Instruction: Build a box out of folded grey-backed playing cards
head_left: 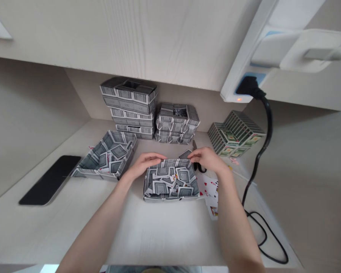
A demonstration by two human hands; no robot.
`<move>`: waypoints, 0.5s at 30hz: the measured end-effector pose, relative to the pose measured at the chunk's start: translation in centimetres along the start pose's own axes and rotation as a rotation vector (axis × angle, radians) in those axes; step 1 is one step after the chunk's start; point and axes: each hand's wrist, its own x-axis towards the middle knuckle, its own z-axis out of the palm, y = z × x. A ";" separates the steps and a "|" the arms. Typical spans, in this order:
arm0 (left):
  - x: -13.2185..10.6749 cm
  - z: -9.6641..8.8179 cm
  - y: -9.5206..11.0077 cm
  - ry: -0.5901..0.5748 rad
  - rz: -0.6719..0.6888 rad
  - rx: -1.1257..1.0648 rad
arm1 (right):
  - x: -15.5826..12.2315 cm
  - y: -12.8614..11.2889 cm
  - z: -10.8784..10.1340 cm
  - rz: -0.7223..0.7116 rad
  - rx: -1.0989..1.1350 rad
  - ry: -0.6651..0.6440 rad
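Observation:
In front of me on the shelf sits an open box folded from playing cards, its grey patterned backs facing out. Loose playing cards lie jumbled inside it. My left hand grips the far left part of its rim, fingers bent over the edge. At the far right corner, my right hand pinches the same rim between thumb and fingers. Beside that hand lies a dark-handled tool, perhaps scissors, partly hidden. Several face-up cards are spread under my right forearm.
A second open card box holding cards stands left, near a black phone. Behind are two stacks of card boxes and piled card packs. A black cable hangs from a power strip on the right.

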 end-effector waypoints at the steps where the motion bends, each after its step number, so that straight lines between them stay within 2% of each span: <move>1: 0.0 0.2 0.9 -0.032 0.035 0.080 | 0.1 -0.1 0.0 -0.004 -0.024 0.014; 5: 1.0 1.9 3.7 -0.022 0.101 0.655 | 0.7 -0.5 0.8 -0.050 -0.018 0.047; 8: 2.4 2.7 4.6 -0.053 0.034 0.994 | 1.2 -0.5 1.6 -0.084 0.006 0.055; 11: 3.4 2.6 4.5 -0.162 -0.072 1.166 | 1.4 -0.3 1.9 -0.087 0.004 0.036; 15: 4.0 2.0 3.3 -0.283 -0.098 1.195 | 1.2 -0.1 1.8 -0.090 -0.017 0.016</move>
